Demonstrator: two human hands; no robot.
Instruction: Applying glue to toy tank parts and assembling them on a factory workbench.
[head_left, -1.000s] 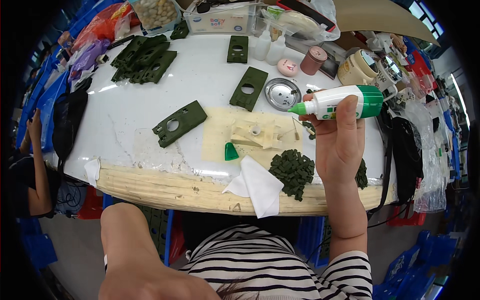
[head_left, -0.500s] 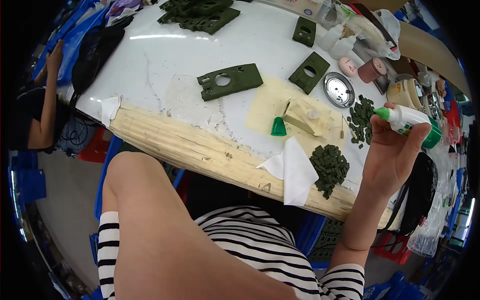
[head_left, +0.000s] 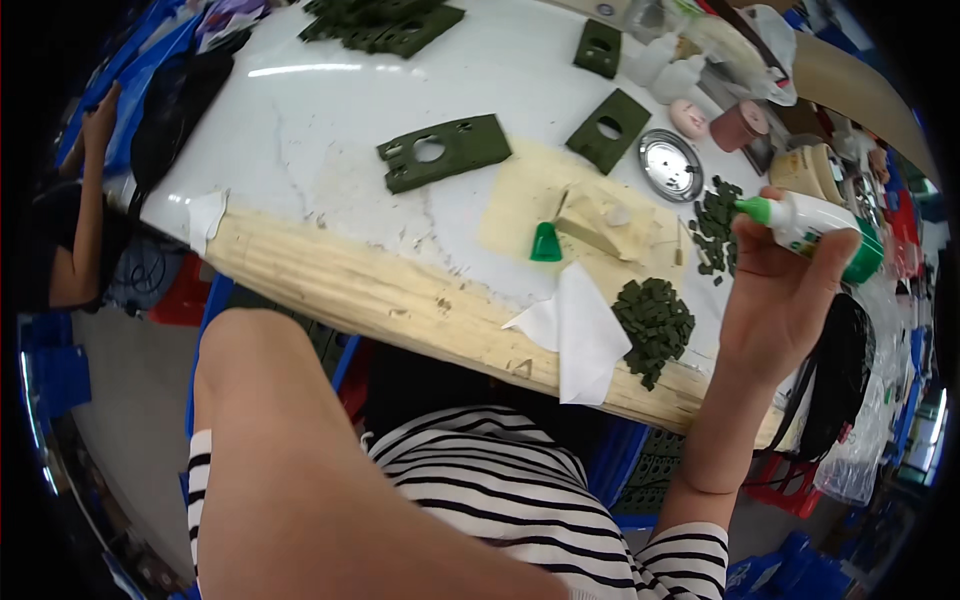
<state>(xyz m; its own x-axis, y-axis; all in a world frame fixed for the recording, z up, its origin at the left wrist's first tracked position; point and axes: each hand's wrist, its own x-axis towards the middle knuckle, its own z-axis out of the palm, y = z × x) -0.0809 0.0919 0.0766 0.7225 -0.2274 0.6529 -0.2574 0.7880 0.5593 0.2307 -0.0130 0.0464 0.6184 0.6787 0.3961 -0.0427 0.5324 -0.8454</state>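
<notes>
My right hand grips the bottle above the right end of the table, long axis crosswise, green tip aimed left toward the block; my left forearm crosses low, its hand out of sight, so I cannot tell what that does. Left of the bottle, past the chips and dish, the nearer plate lies slantwise, the long plate well farther left. The cap lies just left of the block; the cloth and chip pile lie nearer me.
</notes>
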